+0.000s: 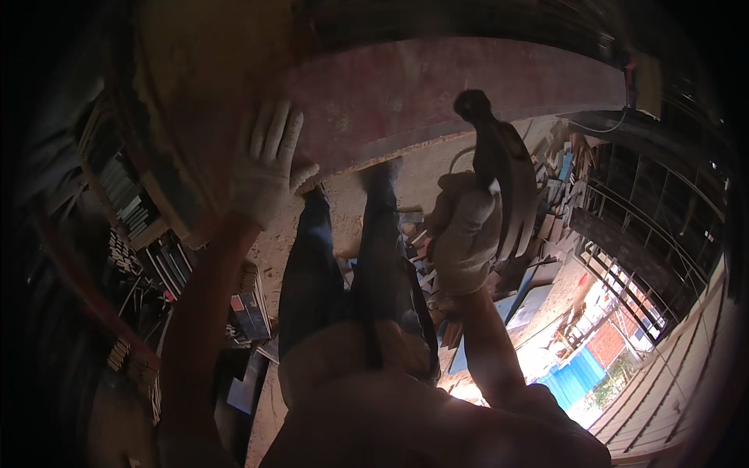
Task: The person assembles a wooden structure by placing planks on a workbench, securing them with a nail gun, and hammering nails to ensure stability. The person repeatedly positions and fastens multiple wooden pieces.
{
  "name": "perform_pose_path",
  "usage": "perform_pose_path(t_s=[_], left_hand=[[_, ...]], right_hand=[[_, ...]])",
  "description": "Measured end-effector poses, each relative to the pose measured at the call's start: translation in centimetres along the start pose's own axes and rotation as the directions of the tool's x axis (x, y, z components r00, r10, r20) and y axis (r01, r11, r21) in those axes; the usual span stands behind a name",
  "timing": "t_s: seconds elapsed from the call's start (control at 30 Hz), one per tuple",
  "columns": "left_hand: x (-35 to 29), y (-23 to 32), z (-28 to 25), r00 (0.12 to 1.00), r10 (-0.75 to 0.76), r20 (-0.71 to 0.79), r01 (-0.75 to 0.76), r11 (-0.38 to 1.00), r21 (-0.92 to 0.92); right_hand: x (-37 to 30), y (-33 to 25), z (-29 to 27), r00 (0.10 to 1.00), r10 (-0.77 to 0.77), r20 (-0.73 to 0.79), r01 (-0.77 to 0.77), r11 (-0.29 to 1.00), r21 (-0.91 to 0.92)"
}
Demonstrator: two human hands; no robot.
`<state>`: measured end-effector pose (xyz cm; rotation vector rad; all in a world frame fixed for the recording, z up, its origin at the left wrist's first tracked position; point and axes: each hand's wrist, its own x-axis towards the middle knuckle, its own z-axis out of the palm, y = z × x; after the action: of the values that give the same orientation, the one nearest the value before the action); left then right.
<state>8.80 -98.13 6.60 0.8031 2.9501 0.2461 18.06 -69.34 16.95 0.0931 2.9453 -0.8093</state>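
Gripping a hammer (499, 148) in the right hand (466, 234): gloved fingers are curled tight round it just below the head. Hammer is in front of the person, right of the legs (331, 257), overlapping the near edge of the red board (468, 82) in view; can't tell its height above the board. Head's long axis runs steeply: blunt striking face at the upper left, aimed away from the person, claw curving back down to the right, tips toward the person. Handle mostly hidden by the glove, so its own line can't be read.

Left hand (265, 168), also gloved: fingers straight and close together, pointing away from the body, thumb spread to the right, nothing seen in grasp. It's flat at the board's left part; contact looks likely, can't confirm. Scrap pile (558, 203) off to the right, stacked strips (129, 195) to the left.
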Motion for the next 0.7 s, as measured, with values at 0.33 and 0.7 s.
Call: perform_pose_path(t_s=[0.33,0.7], left_hand=[[-0.4,0.4,0.4,1.000,-0.013,-0.021,0.014,0.999,0.030],[-2.6,-0.7,0.2,0.998,0.036,-0.060,-0.042,0.993,-0.107]], right_hand=[[1.1,0.3,1.9,0.969,0.248,-0.014,-0.211,0.853,0.477],[3.1,0.8,5.9,0.955,0.278,0.105,-0.297,0.913,0.280]])
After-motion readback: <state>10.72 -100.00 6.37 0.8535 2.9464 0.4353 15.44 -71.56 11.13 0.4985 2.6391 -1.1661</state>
